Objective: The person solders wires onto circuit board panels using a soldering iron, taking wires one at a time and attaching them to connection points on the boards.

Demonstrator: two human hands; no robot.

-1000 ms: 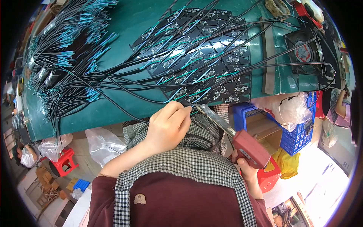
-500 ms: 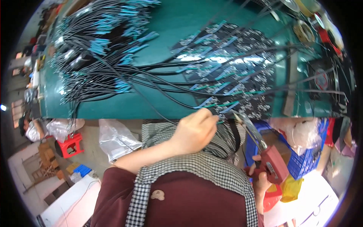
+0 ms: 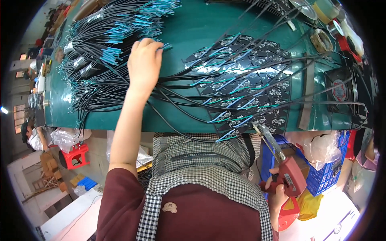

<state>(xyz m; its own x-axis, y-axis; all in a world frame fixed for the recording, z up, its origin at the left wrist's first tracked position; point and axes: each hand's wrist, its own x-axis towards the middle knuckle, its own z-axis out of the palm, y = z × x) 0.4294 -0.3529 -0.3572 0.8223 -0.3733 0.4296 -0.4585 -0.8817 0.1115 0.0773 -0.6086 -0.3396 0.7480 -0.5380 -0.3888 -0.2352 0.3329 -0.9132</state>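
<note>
My left hand (image 3: 145,66) reaches over a large pile of black cables (image 3: 96,90) with blue-green stripped ends. Its fingers are curled together at the end of a black cable (image 3: 167,47); the exact grip is partly hidden. At the lower right, my right hand (image 3: 277,195) is wrapped round a dark red soldering gun (image 3: 292,176). The gun's metal tip points up-left to the near edge of a sheet of small black circuit boards (image 3: 277,114). Blue and green wire ends lie across these boards, the nearest pair at the table's front edge.
A green-topped table (image 3: 181,32) bears everything. On its right are a wooden strip (image 3: 306,92), a dark box (image 3: 338,89), a tape roll (image 3: 321,39) and a solder spool (image 3: 334,29). Below stand a blue crate (image 3: 327,170) and a red stool (image 3: 75,156).
My left hand has moved from the boards' near edge up and left to the cable pile. A cable's wires now rest at the nearest board. The soldering gun has barely moved.
</note>
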